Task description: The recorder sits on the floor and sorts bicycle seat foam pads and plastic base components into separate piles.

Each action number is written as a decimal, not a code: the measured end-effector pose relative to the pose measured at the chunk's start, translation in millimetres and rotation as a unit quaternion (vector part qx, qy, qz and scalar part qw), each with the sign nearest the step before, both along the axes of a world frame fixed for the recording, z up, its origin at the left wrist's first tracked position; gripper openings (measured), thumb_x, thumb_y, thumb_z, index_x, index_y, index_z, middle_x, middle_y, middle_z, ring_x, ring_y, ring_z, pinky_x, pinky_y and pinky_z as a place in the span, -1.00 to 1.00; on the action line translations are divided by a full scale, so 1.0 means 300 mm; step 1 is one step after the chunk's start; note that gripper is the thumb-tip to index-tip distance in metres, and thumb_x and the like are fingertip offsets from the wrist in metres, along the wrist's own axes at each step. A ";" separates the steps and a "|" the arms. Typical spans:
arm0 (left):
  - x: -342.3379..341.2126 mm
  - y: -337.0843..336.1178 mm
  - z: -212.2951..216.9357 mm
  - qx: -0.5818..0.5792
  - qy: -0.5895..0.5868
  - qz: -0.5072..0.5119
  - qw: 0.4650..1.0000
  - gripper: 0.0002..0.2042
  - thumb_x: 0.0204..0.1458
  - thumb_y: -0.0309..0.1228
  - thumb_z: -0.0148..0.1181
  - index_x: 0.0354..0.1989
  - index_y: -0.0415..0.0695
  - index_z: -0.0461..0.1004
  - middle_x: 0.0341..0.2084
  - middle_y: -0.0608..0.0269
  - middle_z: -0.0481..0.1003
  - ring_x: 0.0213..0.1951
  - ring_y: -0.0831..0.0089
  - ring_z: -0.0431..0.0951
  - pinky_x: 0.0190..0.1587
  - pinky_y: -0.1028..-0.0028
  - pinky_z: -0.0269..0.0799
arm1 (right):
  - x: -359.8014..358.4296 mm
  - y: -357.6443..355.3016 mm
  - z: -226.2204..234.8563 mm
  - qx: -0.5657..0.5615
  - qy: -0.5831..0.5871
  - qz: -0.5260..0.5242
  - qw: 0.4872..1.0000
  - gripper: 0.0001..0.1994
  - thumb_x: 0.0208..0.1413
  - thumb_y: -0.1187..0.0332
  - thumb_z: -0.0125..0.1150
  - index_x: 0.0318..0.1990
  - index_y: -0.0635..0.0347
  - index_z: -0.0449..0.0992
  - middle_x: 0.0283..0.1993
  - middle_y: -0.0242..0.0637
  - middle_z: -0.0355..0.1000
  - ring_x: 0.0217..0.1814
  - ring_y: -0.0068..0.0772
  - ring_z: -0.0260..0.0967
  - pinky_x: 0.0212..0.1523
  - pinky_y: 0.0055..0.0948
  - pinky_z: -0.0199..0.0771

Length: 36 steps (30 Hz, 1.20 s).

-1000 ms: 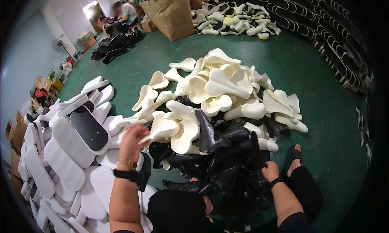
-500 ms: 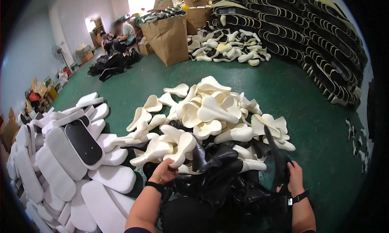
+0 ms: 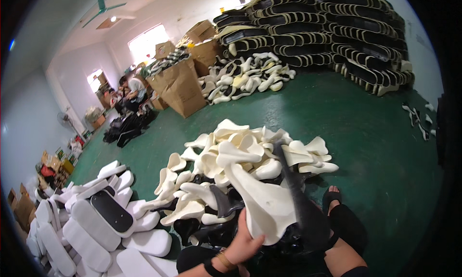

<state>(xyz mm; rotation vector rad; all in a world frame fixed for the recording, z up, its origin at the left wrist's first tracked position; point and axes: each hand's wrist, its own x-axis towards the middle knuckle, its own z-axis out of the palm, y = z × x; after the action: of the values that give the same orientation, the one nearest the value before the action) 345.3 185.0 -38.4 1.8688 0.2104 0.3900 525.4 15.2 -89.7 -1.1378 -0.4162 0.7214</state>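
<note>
My left hand [image 3: 243, 245] grips the wide end of a white foam saddle-shaped piece [image 3: 262, 204], lifted above my lap with its narrow nose pointing up and left. A long black cover [image 3: 308, 214] stands against the right side of that piece. My right forearm [image 3: 339, 257] comes up from the lower edge toward the black cover, and the hand itself is hidden behind it. Just beyond lies a heap of white foam pieces [image 3: 240, 151], with black covers [image 3: 211, 229] at its near edge.
Flat white pads and one black pad [image 3: 111, 210] are laid out on the green floor at left. My sandalled foot [image 3: 331, 196] rests by the heap. Cardboard boxes [image 3: 180, 86], a second white pile [image 3: 243, 77], stacked black-and-white pieces [image 3: 346, 41] and a seated person [image 3: 132, 91] are farther back.
The view has tipped up toward the room. My left hand has raised a white foam piece off the heap, and the black cover now stands upright beside it.
</note>
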 end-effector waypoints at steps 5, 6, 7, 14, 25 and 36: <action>0.059 -0.054 -0.058 -0.331 0.024 0.063 0.941 -0.37 0.24 -0.27 -0.01 0.32 -0.12 -0.25 0.18 -0.01 0.15 0.18 0.23 0.29 0.21 0.23 0.26 | 0.043 -0.061 0.043 0.098 0.111 0.052 0.988 -0.64 0.32 0.35 -0.01 0.19 0.32 0.35 -0.08 -0.32 0.49 -0.17 -0.60 0.48 -0.15 -0.64 0.49; 0.092 -0.037 -0.044 -0.408 -0.006 0.089 0.908 -0.45 0.28 -0.24 -0.10 0.31 -0.09 -0.21 0.18 0.01 0.17 0.16 0.20 0.33 0.18 0.22 0.31 | 0.047 -0.086 0.052 0.108 0.156 0.078 0.979 -0.64 0.32 0.37 -0.01 0.20 0.33 0.34 -0.07 -0.32 0.49 -0.14 -0.60 0.48 -0.12 -0.63 0.49; 0.099 -0.016 -0.051 -0.395 -0.037 0.104 0.912 -0.50 0.30 -0.23 -0.14 0.30 -0.08 -0.15 0.17 0.04 0.20 0.16 0.19 0.34 0.19 0.19 0.30 | 0.053 -0.099 0.021 0.108 0.162 0.119 0.973 -0.64 0.32 0.40 -0.02 0.22 0.33 0.32 -0.04 -0.30 0.49 -0.12 -0.59 0.48 -0.09 -0.63 0.48; 0.073 0.162 -0.176 -0.549 -0.108 0.140 0.817 -0.50 0.29 -0.03 -0.17 0.18 -0.19 0.25 -0.01 0.01 0.46 0.02 0.18 0.47 0.14 0.19 0.36 | -0.053 0.031 0.026 0.057 0.072 0.068 0.993 -0.63 0.33 0.29 -0.01 0.18 0.32 0.36 -0.04 -0.32 0.47 -0.12 -0.64 0.44 -0.11 -0.65 0.45; 0.027 0.161 -0.218 -0.522 -0.056 0.192 0.829 -0.31 0.19 0.25 -0.24 0.22 -0.10 0.25 -0.07 0.22 0.48 -0.09 0.38 0.50 -0.01 0.40 0.43 | -0.133 0.091 0.133 -0.100 -0.483 -0.054 0.868 -0.79 0.11 0.46 0.20 -0.10 0.29 0.58 -0.42 -0.13 0.50 -0.47 -0.34 0.44 -0.40 -0.49 0.38; 0.038 0.131 -0.212 -0.564 -0.077 0.141 0.810 -0.50 0.31 0.06 -0.32 0.08 -0.09 0.31 -0.11 0.23 0.49 -0.11 0.40 0.52 0.02 0.37 0.45 | -0.167 0.117 0.107 -0.111 -0.463 -0.013 0.879 -0.80 0.12 0.44 0.20 -0.14 0.32 0.58 -0.45 -0.15 0.51 -0.47 -0.36 0.45 -0.41 -0.49 0.38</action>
<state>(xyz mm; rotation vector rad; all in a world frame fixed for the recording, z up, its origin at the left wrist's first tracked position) 356.6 224.3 -102.1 0.6142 0.4873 0.4689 475.4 50.2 -57.6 -1.6734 -1.1415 0.1444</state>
